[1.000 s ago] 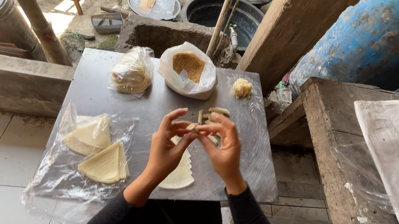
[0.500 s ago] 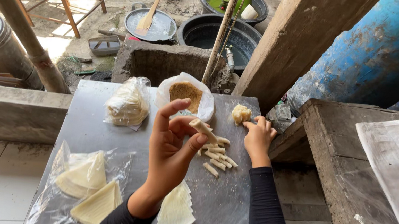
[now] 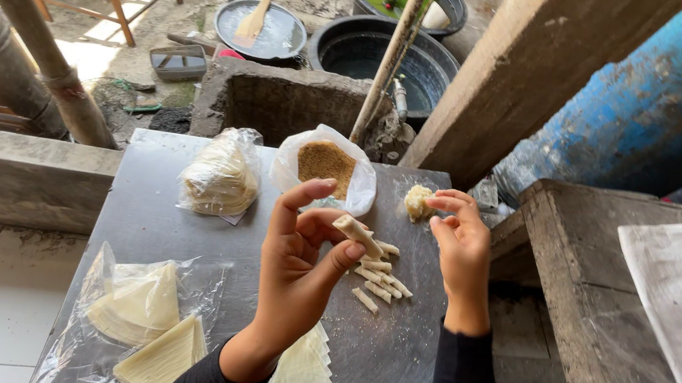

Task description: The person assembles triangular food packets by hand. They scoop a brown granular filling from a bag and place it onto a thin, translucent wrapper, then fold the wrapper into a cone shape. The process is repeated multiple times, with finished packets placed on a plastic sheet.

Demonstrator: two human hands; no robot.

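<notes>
My left hand [image 3: 300,261] is raised over the grey board [image 3: 150,218] and holds a small rolled pastry stick [image 3: 357,235] between thumb and fingers. My right hand [image 3: 460,244] reaches to the board's far right, its fingertips pinched beside a pale lump of paste [image 3: 418,201]. Several finished rolls [image 3: 377,281] lie on the board between my hands. A stack of triangular wrappers [image 3: 302,373] sits near my left wrist.
An open bag of brown crumbly filling [image 3: 325,167] and a bag of wrappers [image 3: 221,175] stand at the board's far side. More triangular wrappers in plastic [image 3: 144,324] lie at front left. Beyond are a stone trough [image 3: 282,103], black tubs [image 3: 379,50], a pan [image 3: 259,29]; a wooden bench [image 3: 604,282] is right.
My hands have come apart: the left now holds the rolled stick alone and has lifted it, while the right has gone out to the paste lump at the board's far right.
</notes>
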